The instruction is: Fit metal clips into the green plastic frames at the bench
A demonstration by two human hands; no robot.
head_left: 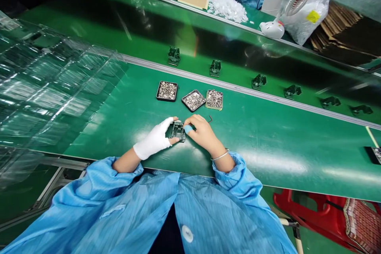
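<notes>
Gripping a part point(178, 131) at the centre of the frame, over the desk point(268, 135), with the left hand point(156, 139): white-gloved, fingertips bare, fingers clamped on the left side. Looks small, boxy and near black, with a green sheen, slots and openings through the middle, and pale glints along the edges. Touching the right edge with the right hand point(204, 131): fingers bent close together, a blue cover point(187, 128) on one; cannot tell whether clamped on anything. Set out just above, mid-frame: three trays point(166, 99) of silvery bits point(194, 100). Spaced from upper centre to right, beyond a pale rail point(190, 77): six similar dark pieces point(215, 68).
</notes>
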